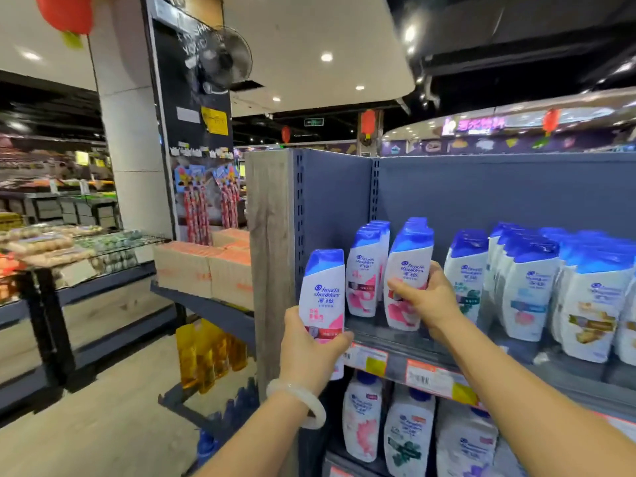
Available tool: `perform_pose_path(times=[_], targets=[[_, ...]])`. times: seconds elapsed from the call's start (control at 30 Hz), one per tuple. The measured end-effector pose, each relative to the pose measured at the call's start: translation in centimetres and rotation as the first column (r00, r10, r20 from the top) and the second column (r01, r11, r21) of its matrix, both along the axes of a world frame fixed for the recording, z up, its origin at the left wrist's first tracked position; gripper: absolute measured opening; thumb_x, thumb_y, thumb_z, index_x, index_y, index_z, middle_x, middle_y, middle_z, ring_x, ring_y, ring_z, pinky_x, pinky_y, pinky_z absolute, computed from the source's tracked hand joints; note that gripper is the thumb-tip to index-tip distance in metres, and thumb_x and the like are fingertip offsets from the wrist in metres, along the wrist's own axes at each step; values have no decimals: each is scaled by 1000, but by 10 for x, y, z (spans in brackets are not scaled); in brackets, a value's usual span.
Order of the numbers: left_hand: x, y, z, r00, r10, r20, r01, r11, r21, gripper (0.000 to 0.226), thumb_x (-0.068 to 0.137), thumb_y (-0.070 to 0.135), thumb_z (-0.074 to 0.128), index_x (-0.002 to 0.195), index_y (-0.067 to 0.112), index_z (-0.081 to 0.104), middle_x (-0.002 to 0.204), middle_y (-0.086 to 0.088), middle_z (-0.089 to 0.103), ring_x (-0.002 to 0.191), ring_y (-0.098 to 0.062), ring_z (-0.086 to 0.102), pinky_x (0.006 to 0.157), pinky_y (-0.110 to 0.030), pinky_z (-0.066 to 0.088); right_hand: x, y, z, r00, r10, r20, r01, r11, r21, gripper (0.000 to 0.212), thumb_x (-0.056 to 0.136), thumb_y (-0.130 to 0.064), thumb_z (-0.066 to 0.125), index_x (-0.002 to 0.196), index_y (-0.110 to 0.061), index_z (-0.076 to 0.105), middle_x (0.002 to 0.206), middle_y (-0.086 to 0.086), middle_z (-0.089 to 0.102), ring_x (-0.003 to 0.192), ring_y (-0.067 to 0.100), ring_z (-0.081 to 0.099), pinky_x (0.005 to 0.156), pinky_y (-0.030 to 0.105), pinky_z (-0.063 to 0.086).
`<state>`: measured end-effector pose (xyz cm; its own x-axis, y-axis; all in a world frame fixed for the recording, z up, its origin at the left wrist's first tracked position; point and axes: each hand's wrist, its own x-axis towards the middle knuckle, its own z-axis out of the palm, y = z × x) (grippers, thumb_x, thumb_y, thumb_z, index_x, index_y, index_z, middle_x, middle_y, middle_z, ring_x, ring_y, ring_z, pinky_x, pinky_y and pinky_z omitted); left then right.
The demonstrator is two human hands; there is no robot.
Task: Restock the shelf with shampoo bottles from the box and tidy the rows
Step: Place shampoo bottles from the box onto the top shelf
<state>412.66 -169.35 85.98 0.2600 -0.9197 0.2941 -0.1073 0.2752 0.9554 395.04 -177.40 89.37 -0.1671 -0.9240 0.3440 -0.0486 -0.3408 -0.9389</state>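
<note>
My left hand grips a white shampoo bottle with a blue cap and pink label, upright in the air just left of the shelf. My right hand holds the front bottle of the second pink-label row, which stands on the shelf. Another pink-label row stands to its left. More rows of blue-capped bottles fill the shelf to the right. The box is not in view.
A lower shelf holds more white bottles. A wooden end panel bounds the shelf on the left. Beyond it stand cardboard cartons, yellow refill pouches, a pillar with a fan, and produce stands.
</note>
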Motion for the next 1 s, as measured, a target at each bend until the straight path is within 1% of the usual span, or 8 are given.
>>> perform_pose_path(times=[0.07,0.17,0.27,0.37,0.53,0.63,0.83,1.0], targets=[[-1,-14,-3,999,-30,-13,29,1000,-7,50,72,6,77,103,18,40,96,5,57,91,-14,59,63,-16,50,3,-9,-12,999,-40,-27,40,999,13,39,76,2,70,97,-19,45,84,4,61,65,15,58,44,15,50],[-6,-31,-8,996,-72,-48,72,997,-2,51,71,4,76,105,18,40,96,3,58,90,-13,60,73,-25,53,5,-21,-22,991,-113,-75,112,994,-13,47,72,2,74,104,-9,42,84,2,60,69,14,59,48,10,49],[-15,-43,-12,996,-44,-76,43,999,-12,52,71,4,76,106,16,41,94,2,59,84,-7,60,72,-23,51,4,-29,-30,970,-200,-141,200,980,-15,56,64,-10,83,106,-2,48,98,11,65,84,23,65,65,26,56],[-24,-53,-8,994,-6,-108,4,1000,-20,51,70,7,77,106,16,41,92,4,59,82,-7,60,69,-21,49,0,-27,-32,933,-268,-241,275,961,-4,54,62,-20,85,100,-12,48,101,8,62,90,21,62,77,33,51],[-34,-69,14,995,0,-101,-9,996,-91,51,73,9,76,105,20,38,92,9,56,83,-3,58,66,-19,47,0,-20,-40,906,-283,-316,312,949,43,56,58,-25,86,96,-14,46,98,7,62,86,20,61,71,29,47],[-40,-89,22,999,-3,-46,-3,992,-129,53,71,9,77,105,21,39,103,-1,56,93,-13,60,72,-24,51,0,-15,-53,914,-280,-293,315,946,77,53,57,-20,87,95,-12,50,94,7,66,80,18,63,71,30,50],[-43,-120,8,995,-38,95,40,999,-20,61,68,12,79,106,18,31,115,-9,46,109,-22,53,93,-44,49,-5,-17,-59,925,-245,-292,279,957,82,44,59,-19,85,80,-25,48,88,3,68,78,17,65,76,37,54],[-38,-127,-8,982,-75,176,76,997,0,61,70,11,77,105,15,27,115,-13,43,113,-24,48,96,-43,46,-5,-15,-58,924,-241,-298,271,960,65,42,61,-21,85,83,-24,49,86,-1,67,78,14,65,72,31,53]])
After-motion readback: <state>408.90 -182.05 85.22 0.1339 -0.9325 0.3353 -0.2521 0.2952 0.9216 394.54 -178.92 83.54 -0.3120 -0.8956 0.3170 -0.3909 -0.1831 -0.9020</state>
